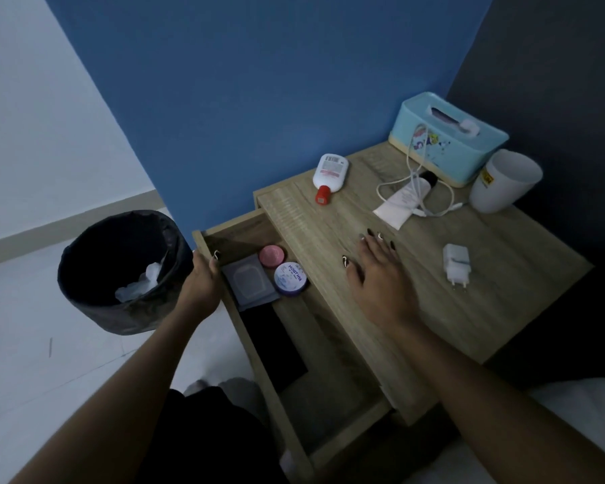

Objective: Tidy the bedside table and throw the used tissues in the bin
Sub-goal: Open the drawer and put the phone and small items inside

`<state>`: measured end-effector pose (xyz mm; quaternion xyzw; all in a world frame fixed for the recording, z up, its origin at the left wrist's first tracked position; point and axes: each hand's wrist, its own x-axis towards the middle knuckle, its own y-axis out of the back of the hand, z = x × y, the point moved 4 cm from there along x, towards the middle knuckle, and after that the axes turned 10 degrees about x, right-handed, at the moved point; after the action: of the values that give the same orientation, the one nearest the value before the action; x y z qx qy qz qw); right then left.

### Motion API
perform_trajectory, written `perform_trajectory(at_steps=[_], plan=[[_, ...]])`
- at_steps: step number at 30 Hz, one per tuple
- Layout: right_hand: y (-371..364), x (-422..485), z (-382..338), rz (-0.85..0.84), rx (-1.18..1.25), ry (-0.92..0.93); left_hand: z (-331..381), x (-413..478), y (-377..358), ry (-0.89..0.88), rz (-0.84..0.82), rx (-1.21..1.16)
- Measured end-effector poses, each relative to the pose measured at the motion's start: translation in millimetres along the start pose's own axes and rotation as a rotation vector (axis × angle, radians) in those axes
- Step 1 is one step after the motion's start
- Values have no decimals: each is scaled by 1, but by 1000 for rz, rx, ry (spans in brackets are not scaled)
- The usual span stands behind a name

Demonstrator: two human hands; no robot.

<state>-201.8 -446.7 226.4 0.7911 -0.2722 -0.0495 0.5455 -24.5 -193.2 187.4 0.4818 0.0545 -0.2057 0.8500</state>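
The wooden bedside table [486, 302] fills the right half of the view, its drawer [259, 347] pulled out to the left. My left hand [203, 277] grips the drawer's front edge. My right hand [378, 270] lies flat on the tabletop, fingers spread, holding nothing. On the floor to the left stands a black bin [84, 302] with white crumpled tissues [140, 284] inside. Inside the drawer lie a grey wipes pack [247, 281], a pink round tin [271, 256] and a purple cream jar [290, 278].
On the tabletop lie a white bottle with a red cap [329, 176], a white tube [402, 200] under a white cable [430, 204], a white charger plug [456, 265], a white cup [503, 183] and a blue tissue box [447, 141]. A blue wall is behind.
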Motion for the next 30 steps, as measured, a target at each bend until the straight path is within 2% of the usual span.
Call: perform_trajectory(at_steps=[4,20,30], plan=[[-1,0,0,16,-7,-8,21,6,-10,-49,-1,-4],[-3,0,1,31,15,-15,96,21,-48,-9,-39,-204],[-5,0,2,28,29,-29,115,30,-58,-31,-172,-390]])
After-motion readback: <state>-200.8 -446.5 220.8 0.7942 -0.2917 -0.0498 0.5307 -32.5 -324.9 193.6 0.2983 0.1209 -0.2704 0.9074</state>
